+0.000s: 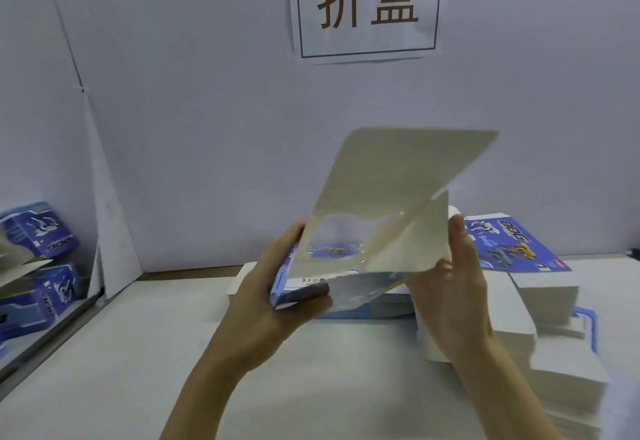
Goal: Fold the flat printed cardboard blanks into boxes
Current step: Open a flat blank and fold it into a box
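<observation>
I hold a partly opened cardboard blank (pixel 391 193) above the table, its plain grey inside facing me and a window cut-out in its lower part. My left hand (pixel 277 297) grips its blue printed left edge, thumb curled over the bottom corner. On the right, my right hand (pixel 453 283) holds a raised grey flap, thumb up along the flap's edge. A stack of flat blue printed blanks (pixel 367 308) lies on the table right under the held blank.
Folded blue boxes (pixel 38 231) are piled at the far left. More flat blanks lie at the right: a printed one (pixel 512 249) and white stacks (pixel 554 301). A white partition wall with a paper sign (pixel 367 6) stands behind the white table (pixel 121 353).
</observation>
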